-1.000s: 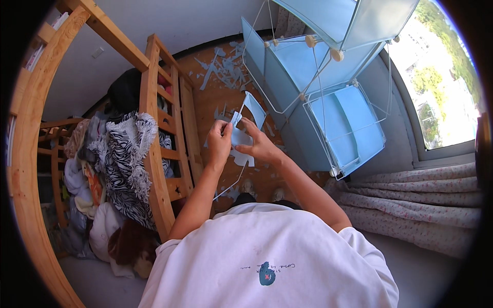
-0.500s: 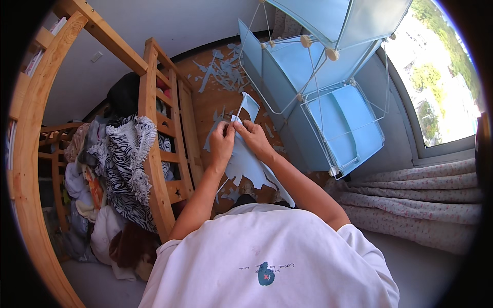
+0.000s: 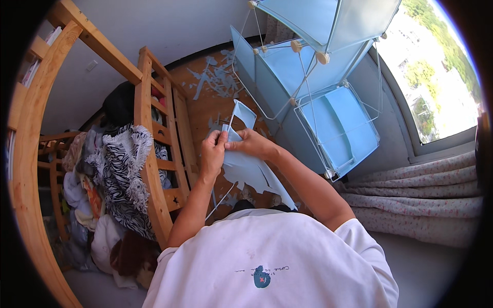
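Note:
Both hands are closed on a ragged pale blue plastic sheet point(image 3: 247, 173) with a thin white wire frame point(image 3: 224, 199) along its edge. My left hand point(image 3: 211, 153) pinches the sheet at its upper left edge, thumb pointing up. Close beside it, my right hand point(image 3: 250, 143) grips the same edge with bent fingers, the thumb nearly touching the left one. Above the hands a narrow strip of the sheet bends round a gap. Its torn lower border hangs over my feet, which are partly hidden.
Torn blue scraps point(image 3: 220, 78) litter the wooden floor point(image 3: 191, 110). A blue panel rack point(image 3: 287, 77) with white wire frames and round connectors stands to the right, near a window point(image 3: 436, 77) and curtain point(image 3: 416, 205). At left is a wooden bunk bed point(image 3: 149, 102) with piled clothes point(image 3: 123, 169).
Both hands and the sheet have come slightly closer to me. The right thumb and fingers have shifted on the edge, and more wire frame shows at lower left. The view has turned slightly.

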A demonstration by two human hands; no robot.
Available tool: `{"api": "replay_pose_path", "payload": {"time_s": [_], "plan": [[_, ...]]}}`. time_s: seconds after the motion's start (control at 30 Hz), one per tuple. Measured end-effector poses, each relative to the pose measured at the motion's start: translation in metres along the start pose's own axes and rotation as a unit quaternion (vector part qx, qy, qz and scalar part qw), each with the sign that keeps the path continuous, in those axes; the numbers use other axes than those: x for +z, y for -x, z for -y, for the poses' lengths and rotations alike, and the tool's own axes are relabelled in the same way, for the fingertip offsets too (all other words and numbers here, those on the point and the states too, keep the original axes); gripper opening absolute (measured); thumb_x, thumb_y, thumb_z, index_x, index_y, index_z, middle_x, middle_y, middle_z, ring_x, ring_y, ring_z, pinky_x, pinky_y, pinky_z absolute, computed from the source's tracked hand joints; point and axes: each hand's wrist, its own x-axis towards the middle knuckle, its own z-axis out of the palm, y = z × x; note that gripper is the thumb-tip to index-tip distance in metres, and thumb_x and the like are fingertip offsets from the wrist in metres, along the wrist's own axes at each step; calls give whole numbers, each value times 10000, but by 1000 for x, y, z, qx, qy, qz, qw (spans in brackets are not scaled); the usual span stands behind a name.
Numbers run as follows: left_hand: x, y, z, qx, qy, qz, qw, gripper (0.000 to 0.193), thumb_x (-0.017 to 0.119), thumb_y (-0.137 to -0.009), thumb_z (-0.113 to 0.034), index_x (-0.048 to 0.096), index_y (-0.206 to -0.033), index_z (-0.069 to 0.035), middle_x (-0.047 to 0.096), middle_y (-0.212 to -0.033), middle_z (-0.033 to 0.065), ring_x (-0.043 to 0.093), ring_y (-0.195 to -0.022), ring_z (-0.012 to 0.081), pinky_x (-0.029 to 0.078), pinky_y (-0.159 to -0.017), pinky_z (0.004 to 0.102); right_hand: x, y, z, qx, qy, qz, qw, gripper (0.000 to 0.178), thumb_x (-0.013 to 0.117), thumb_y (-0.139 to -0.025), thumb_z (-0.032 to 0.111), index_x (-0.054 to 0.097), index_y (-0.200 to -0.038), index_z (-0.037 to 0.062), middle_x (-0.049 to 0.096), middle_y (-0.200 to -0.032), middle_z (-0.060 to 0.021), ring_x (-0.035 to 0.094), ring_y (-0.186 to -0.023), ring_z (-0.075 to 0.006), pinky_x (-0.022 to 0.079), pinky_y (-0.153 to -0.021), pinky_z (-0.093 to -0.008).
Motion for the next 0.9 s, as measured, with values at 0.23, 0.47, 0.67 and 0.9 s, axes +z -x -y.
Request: {"api": "replay_pose_path", "payload": {"time_s": [0.23,0.47,0.67,0.9], "plan": [[-12,2,-4,5,-55,48,997,217,556,-894,-211,590,-800,-19,509,-678,-41,430,-629,43,366,-560,197,-10,-4,0,-141,217,15,966,319,675,-783,262,576,-688,-26,529,-554,-125,434,-484,-171,395,-505,-333],[-18,10,0,-94,103,57,989,178,600,-865,-194,591,-875,-17,558,-746,-17,485,-634,43,394,-547,179,-5,-4,0,-171,264,7,949,272,663,-782,238,598,-734,-22,561,-606,-160,496,-520,-230,424,-545,-342],[-20,28,-10,-66,-2,62,996,173,610,-851,-145,562,-944,-6,565,-794,6,496,-625,55,390,-495,182,-1,-2,-5,-119,186,3,975,189,618,-812,177,643,-903,14,641,-740,-115,599,-657,-164,471,-635,-321],[-19,34,-8,121,-171,-46,977,103,586,-855,-103,587,-850,0,563,-768,1,489,-606,56,373,-483,177,3,-3,1,-120,154,26,980,192,599,-826,172,627,-893,-5,635,-728,-117,572,-631,-150,462,-611,-316]]}}
